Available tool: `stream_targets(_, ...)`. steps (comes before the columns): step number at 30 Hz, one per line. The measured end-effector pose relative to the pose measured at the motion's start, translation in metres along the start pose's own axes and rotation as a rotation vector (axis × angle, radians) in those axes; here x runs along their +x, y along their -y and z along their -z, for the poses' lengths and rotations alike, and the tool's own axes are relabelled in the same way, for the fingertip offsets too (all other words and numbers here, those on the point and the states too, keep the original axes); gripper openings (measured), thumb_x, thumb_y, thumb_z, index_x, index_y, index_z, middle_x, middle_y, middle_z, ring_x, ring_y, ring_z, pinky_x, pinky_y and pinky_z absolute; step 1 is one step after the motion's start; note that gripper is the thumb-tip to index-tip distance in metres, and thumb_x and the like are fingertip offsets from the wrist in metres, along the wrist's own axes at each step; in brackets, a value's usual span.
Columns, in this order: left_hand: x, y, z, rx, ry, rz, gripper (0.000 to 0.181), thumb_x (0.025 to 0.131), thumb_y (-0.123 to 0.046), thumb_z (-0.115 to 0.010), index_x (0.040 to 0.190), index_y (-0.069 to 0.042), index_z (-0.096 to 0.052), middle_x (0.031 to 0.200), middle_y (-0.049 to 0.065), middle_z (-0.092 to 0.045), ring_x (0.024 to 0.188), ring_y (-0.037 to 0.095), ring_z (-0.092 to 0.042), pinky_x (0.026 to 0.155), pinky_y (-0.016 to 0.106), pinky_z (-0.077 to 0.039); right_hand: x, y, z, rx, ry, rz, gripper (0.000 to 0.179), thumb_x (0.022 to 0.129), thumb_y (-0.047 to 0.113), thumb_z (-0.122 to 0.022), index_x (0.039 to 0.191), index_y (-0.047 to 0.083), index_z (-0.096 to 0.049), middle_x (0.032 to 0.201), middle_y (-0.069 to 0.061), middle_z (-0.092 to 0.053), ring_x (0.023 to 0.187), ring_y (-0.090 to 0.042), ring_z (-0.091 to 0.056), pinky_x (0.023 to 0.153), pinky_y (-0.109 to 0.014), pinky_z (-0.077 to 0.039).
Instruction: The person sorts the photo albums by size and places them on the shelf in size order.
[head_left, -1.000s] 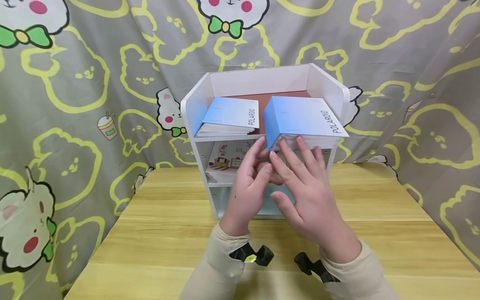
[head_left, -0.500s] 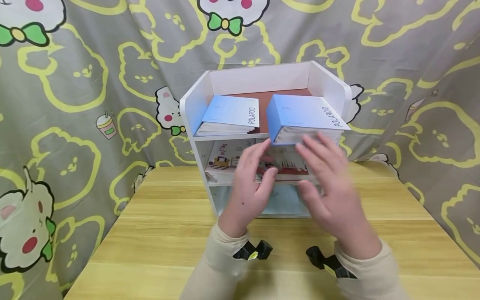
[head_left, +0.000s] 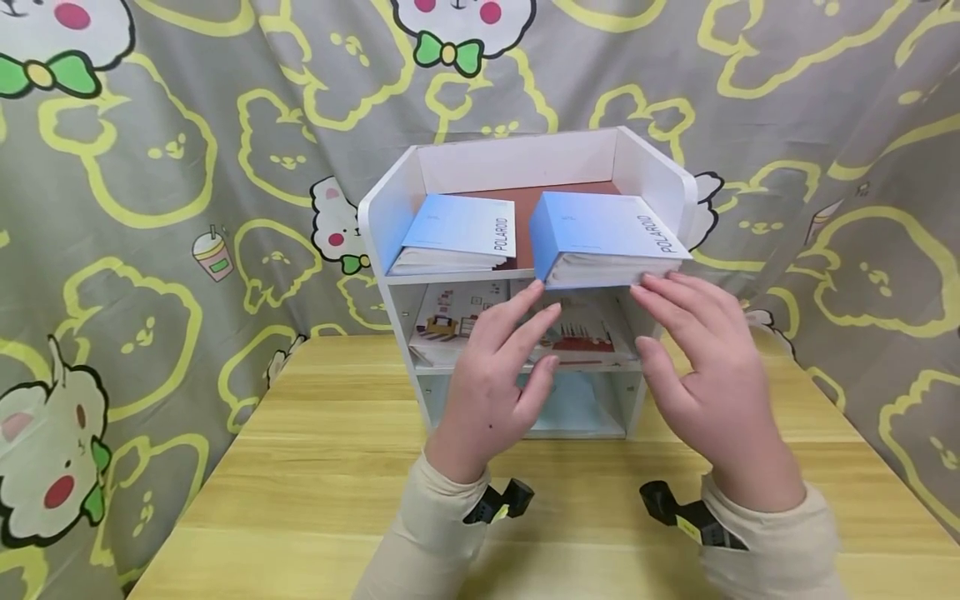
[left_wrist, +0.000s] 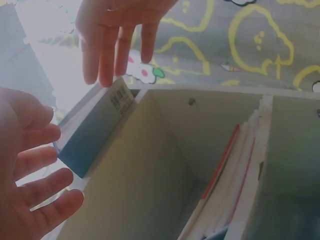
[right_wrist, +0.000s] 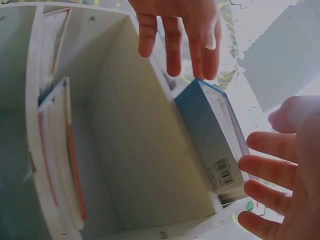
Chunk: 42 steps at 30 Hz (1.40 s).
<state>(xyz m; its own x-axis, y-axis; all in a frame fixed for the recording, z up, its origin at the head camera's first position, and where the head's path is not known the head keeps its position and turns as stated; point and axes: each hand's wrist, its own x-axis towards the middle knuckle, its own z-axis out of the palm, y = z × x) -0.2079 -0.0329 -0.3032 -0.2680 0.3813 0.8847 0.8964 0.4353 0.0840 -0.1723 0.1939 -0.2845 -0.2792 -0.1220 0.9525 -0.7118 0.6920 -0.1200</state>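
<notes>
On the top shelf of a small white shelf unit (head_left: 678, 196), a thick blue-and-white POLAROID photo album (head_left: 592, 223) lies flat, its page side facing me and its underside reaching past the shelf front. My left hand (head_left: 491, 367) has its fingertips right at the album's lower left front corner, fingers loosely extended. At the lower right front edge are the fingertips of my right hand (head_left: 708, 367), thumb held apart. Both wrist views show the album's barcoded underside (left_wrist: 95, 135) between the two hands. A similar, thinner-looking album (head_left: 461, 223) lies to its left.
Illustrated books (head_left: 577, 329) lie on the middle shelf, and something pale blue (head_left: 573, 404) is on the bottom one. The unit stands on a wooden table (head_left: 300, 500) against a patterned curtain (head_left: 187, 67).
My right hand has moved right, from the middle of the album's front to its right corner. The album sits slightly farther back. My left hand stays near the left corner, its fingers more spread.
</notes>
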Motion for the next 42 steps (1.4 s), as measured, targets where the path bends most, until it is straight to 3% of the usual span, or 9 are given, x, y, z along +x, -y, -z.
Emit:
stream_targets(6,0.0,0.006,-0.006,-0.008,0.041,0.03,0.046,0.094,-0.012,-0.066,0.139,-0.005,-0.061,0.16,0.009,-0.037,0.129,0.025,-0.052,0.11,0.036,-0.04,-0.005,-0.011,-0.01,-0.041,0.046,-0.008,0.048,0.1,0.036,-0.05,0.124,-0.001,-0.071,0.136,-0.019,-0.062,0.13,-0.045,-0.048,0.114,-0.053,-0.031)
stream_targets(12,-0.001,0.009,-0.015,0.017,0.095,0.077,0.05,0.093,-0.012,-0.07,0.142,-0.008,-0.059,0.166,0.005,-0.025,0.123,0.024,-0.053,0.099,0.035,-0.048,-0.011,-0.021,-0.019,-0.056,0.073,-0.035,0.046,0.094,0.03,-0.055,0.128,0.003,-0.069,0.145,-0.016,-0.055,0.128,-0.046,-0.045,0.111,-0.056,-0.031)
stream_targets(21,-0.003,0.011,-0.022,0.087,0.195,0.159,0.05,0.097,-0.022,-0.069,0.145,-0.014,-0.057,0.17,0.0,-0.008,0.131,0.031,-0.048,0.1,0.045,-0.05,-0.019,-0.027,-0.032,-0.063,0.148,-0.094,0.046,0.091,0.025,-0.059,0.132,0.005,-0.066,0.157,-0.01,-0.042,0.127,-0.048,-0.042,0.102,-0.06,-0.034)
stream_targets(29,-0.003,0.01,-0.026,0.128,0.2,0.157,0.044,0.097,-0.022,-0.069,0.139,-0.014,-0.062,0.17,0.001,-0.004,0.126,0.031,-0.05,0.097,0.045,-0.051,-0.018,-0.029,-0.034,-0.058,0.124,-0.05,0.044,0.09,0.024,-0.058,0.127,0.003,-0.068,0.157,-0.013,-0.041,0.127,-0.048,-0.042,0.1,-0.06,-0.032)
stream_targets(37,-0.006,0.01,-0.031,0.151,0.219,0.162,0.042,0.096,-0.025,-0.069,0.136,-0.015,-0.064,0.17,0.002,0.001,0.12,0.033,-0.052,0.087,0.044,-0.054,-0.022,-0.03,-0.034,-0.076,0.155,-0.069,0.045,0.092,0.028,-0.054,0.125,0.002,-0.069,0.158,-0.012,-0.039,0.127,-0.048,-0.042,0.101,-0.059,-0.032)
stream_targets(42,-0.008,0.012,-0.031,0.145,0.213,0.152,0.05,0.096,-0.025,-0.07,0.143,-0.016,-0.057,0.17,0.003,-0.001,0.133,0.033,-0.044,0.1,0.047,-0.049,-0.02,-0.031,-0.032,-0.056,0.141,-0.06,0.049,0.091,0.028,-0.055,0.132,0.003,-0.065,0.157,-0.014,-0.041,0.13,-0.048,-0.042,0.105,-0.06,-0.032)
